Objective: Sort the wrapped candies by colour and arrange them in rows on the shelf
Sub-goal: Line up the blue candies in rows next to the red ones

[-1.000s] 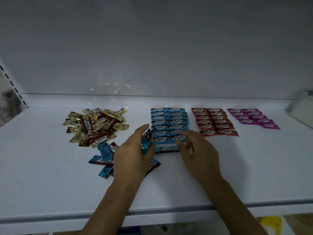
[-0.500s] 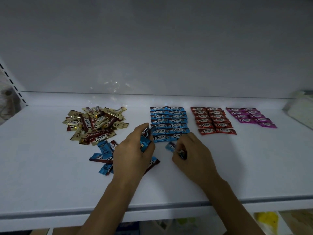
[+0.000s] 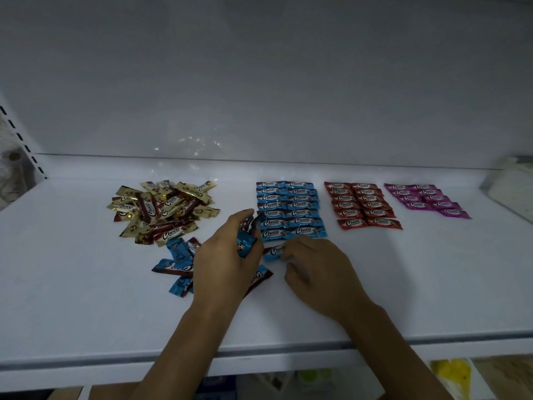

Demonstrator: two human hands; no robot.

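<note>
On the white shelf (image 3: 86,284) blue candies (image 3: 290,210) lie in two neat columns. Red candies (image 3: 364,204) and pink candies (image 3: 427,199) form rows to their right. A loose heap of gold and brown candies (image 3: 163,209) sits at the left, with a few loose blue candies (image 3: 178,259) in front of it. My left hand (image 3: 225,264) grips a small bunch of blue candies (image 3: 245,245). My right hand (image 3: 320,272) pinches one blue candy (image 3: 272,252) that lies just below the left blue column.
The shelf's back wall (image 3: 259,82) rises behind the rows. A pale box (image 3: 513,186) stands at the far right edge. The slotted upright (image 3: 23,140) runs along the left. The shelf's front lip (image 3: 288,359) crosses below my forearms, with goods visible on a lower level.
My right hand lifted a blue candy from the lower end of the columns, turned it, and now holds it flat below the left column. My left hand stayed in place with its bunch.
</note>
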